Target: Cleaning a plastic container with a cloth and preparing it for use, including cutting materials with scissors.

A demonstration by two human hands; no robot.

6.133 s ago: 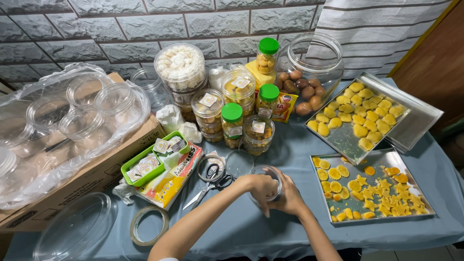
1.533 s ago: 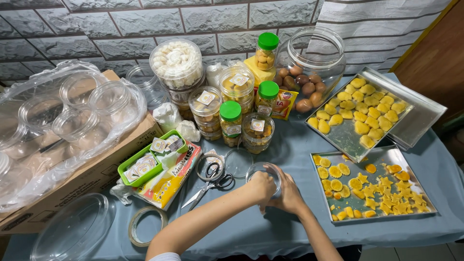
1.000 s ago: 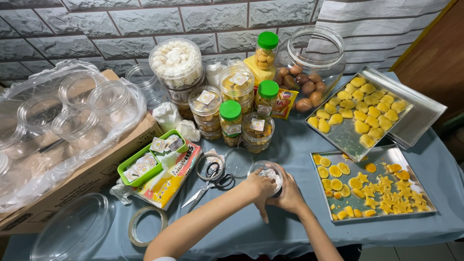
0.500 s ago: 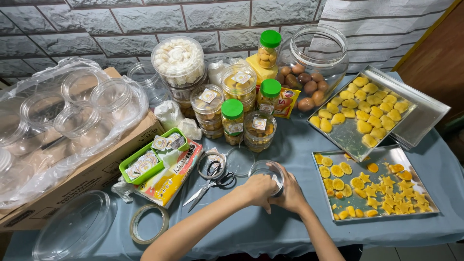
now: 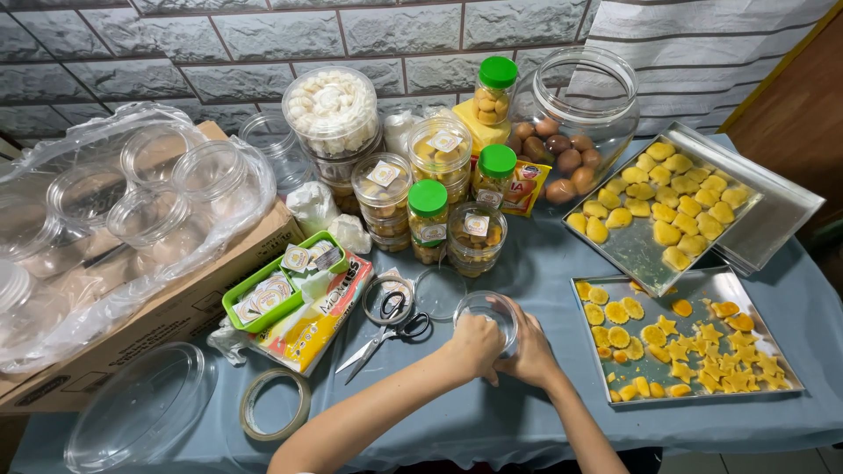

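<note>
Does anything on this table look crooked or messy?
Yes. The upper baking tray lies askew, skewed against the near tray, whose star cookies are jumbled in a heap. Nothing looks spilled.

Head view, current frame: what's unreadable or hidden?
- Clear jar: lower part hidden by left hand and right hand; contents unclear.
- Large clear lid: cut off by bottom edge.
- Stacked trays: lower ones covered by top tray.
</note>
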